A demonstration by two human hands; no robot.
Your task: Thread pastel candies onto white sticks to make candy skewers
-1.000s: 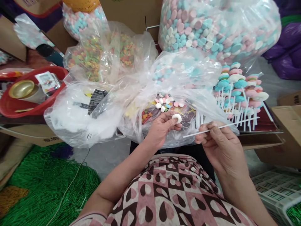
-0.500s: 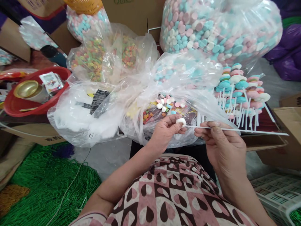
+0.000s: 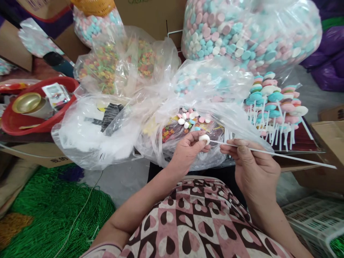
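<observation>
Between the thumb and fingers of my left hand (image 3: 189,148) is a white marshmallow (image 3: 204,139). My right hand (image 3: 252,161) pinches a long thin white stick (image 3: 292,156), whose left end meets the marshmallow; how deep it goes in I cannot tell. The rest of the stick runs out to the right, tilted slightly down. Just beyond my left hand lie loose pink, white and blue marshmallows (image 3: 192,115) and small ring-shaped candies (image 3: 168,134) on clear plastic. Finished-looking marshmallow skewers (image 3: 275,96) on white sticks stand clustered past my right hand.
A large clear bag of marshmallows (image 3: 249,39) sits at the back. Bags of ring candies (image 3: 107,70) are left of it. A red basin (image 3: 72,84) holds a gold bowl (image 3: 27,103). Green strands (image 3: 61,208) pile on the floor, and a white crate (image 3: 311,218) stands lower right.
The stick's right end has dipped, so it slopes down more to the right. Both hands stay almost in place, still on the marshmallow and stick. The view has shifted slightly.
</observation>
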